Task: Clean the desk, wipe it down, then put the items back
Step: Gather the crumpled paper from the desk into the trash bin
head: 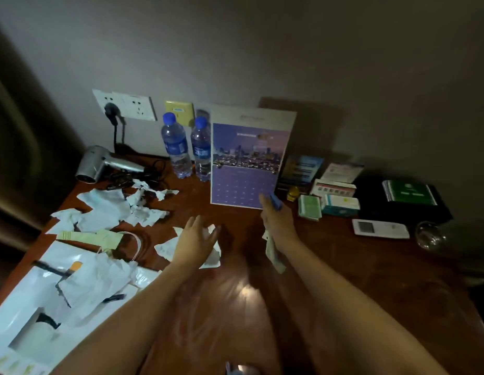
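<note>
On the dark wooden desk (343,280) lie several torn white paper scraps (113,209) at the left and middle. My left hand (194,239) reaches with spread fingers over a crumpled white scrap (212,257) in the middle of the desk. My right hand (277,223) grips a small blue thing (276,202) and a strip of white paper (272,253) that hangs below the palm. It is at the lower right corner of a purple calendar card (246,163) that leans against the wall.
Two water bottles (176,147) stand by the wall; a silver hair dryer (100,165) with its cord lies far left. White paper bags (59,288) cover the near left. At the right lie small boxes (332,196), a white remote (380,228), a black folder (403,204) and a glass (430,235).
</note>
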The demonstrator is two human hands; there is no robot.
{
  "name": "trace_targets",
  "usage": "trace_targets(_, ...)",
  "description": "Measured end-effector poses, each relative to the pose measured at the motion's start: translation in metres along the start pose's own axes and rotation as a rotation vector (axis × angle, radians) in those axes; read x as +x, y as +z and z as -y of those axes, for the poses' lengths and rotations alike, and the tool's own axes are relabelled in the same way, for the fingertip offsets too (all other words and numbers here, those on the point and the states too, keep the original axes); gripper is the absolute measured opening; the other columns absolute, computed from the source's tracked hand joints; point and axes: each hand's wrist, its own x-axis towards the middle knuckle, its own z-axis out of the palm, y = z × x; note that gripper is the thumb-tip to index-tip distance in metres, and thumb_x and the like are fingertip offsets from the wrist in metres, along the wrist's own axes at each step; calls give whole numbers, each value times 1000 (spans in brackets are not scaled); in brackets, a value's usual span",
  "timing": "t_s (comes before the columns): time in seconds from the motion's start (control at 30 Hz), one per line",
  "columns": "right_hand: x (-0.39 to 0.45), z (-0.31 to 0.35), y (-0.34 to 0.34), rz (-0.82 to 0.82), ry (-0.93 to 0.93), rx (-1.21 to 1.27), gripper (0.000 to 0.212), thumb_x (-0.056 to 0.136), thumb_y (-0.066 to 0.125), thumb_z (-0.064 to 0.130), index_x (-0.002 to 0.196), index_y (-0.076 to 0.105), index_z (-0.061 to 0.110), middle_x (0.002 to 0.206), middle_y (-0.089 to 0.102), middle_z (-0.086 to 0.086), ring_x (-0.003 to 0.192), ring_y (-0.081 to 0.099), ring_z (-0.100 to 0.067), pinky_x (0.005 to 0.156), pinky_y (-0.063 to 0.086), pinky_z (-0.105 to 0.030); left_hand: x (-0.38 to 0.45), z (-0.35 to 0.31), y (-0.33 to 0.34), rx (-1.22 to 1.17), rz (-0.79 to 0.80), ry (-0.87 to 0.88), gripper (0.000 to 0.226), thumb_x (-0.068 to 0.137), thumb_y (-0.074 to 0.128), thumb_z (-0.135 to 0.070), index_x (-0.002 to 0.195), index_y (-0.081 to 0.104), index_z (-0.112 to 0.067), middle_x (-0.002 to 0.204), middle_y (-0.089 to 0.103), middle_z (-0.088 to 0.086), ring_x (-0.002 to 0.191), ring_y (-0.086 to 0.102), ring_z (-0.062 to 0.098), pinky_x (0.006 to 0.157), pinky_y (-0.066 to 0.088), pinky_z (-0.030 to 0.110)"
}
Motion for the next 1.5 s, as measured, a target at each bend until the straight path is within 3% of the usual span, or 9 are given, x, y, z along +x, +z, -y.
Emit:
trace_targets(0.1,-19,4,-23,58,-36,63,46,101,43,30,62,54,7,41,33,-1,33,28,-6,40,26,-16,-11,-21,6,13,2,47,32,91,58,-29,105,57,0,104,56,13,92,54,26,73,34,24)
trace_targets(0.3,-68,-10,-103,-12,-94,13,25,93,48,1,81,49,23,58,43,14,43,41,4,48,31,-11,-48,-81,39,-16,69,268,27,91,59,-26,110,60,-7,109,59,9,101,55,22,81,35,20)
trace_targets(0.4,-103,-21,-163,-104,-124,-40,20,88,50,-4,86,53,16,66,40,11,53,41,3,53,34,-11,-76,-122,70,-2,136,361,24,91,58,-26,109,61,-9,108,60,6,102,56,19,85,38,23)
trace_targets(0.57,-180,-46,-286,-266,-81,-41,30,85,53,1,71,38,22,67,32,7,58,32,-6,58,30,-21,-142,-205,149,11,284,530,24,90,60,-25,106,63,-9,103,60,6,93,56,16,78,37,21)
trace_targets(0.7,-250,-74,-387,-400,14,-7,12,82,59,13,80,50,5,72,50,-12,65,52,-23,64,47,-33,-209,-276,220,-1,417,695,21,91,57,-26,105,61,-11,99,55,-1,90,52,11,77,34,19)
trace_targets(0.77,-284,-84,-430,-502,49,-10,14,85,61,11,75,51,10,66,54,-5,58,57,-10,58,49,-24,-241,-310,251,-25,473,759,18,90,58,-24,102,62,-11,98,57,1,90,54,13,75,36,20)
trace_targets(1.0,-373,-116,-548,-706,21,-473,19,89,62,20,87,43,21,77,48,2,63,48,-13,62,38,-25,-326,-409,326,10,650,974,17,92,55,-28,101,59,-15,96,55,-3,87,53,10,73,42,21)
trace_targets(1.27,-391,-149,-643,-812,81,-529,20,90,61,22,91,41,23,75,46,8,58,44,-8,60,38,-27,-357,-491,404,20,835,1057,12,92,54,-29,103,57,-25,94,48,-15,83,51,-1,68,40,13)
trace_targets(1.5,-363,-169,-760,-854,131,-560,19,89,61,25,90,42,21,76,46,11,63,46,-5,60,38,-24,-360,-582,507,-51,862,1074,16,92,55,-27,105,61,-18,101,55,-4,88,55,6,78,49,25)
